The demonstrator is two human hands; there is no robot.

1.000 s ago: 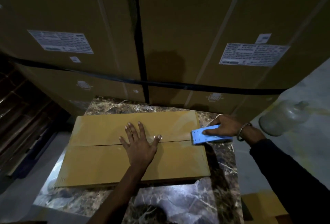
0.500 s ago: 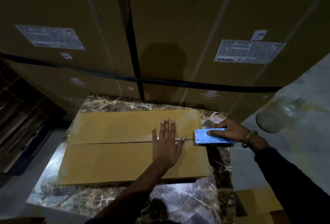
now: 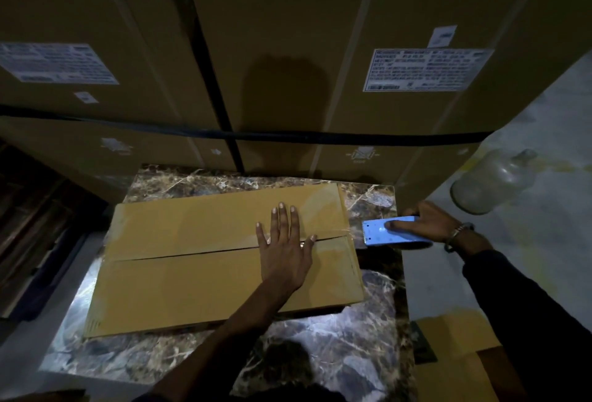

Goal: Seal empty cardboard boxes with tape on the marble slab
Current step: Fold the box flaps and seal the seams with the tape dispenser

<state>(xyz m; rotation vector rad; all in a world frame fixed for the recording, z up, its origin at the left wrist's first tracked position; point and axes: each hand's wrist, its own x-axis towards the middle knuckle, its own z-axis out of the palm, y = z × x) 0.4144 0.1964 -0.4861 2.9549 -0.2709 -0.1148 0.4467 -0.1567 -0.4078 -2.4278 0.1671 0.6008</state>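
Fingers (image 3: 282,219) flat near box (image 3: 192,273) right edge — dispenser (image 3: 384,235) just past.

box (image 3: 198,260) is plain tan, slab (image 3: 336,353) is brown marble with white veins, tape dispenser (image 3: 381,235) is bright blue, big cartons (image 3: 288,49) are brown with white labels.

Dark long sleeve (image 3: 525,312) and metal bracelet (image 3: 456,235) on the right arm

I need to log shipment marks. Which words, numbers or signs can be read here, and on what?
None can be read.
White printed label on the right big brown carton: blurred.
White printed label on the left carton: blurred.
Pale emblem on the lower carton: unclear.
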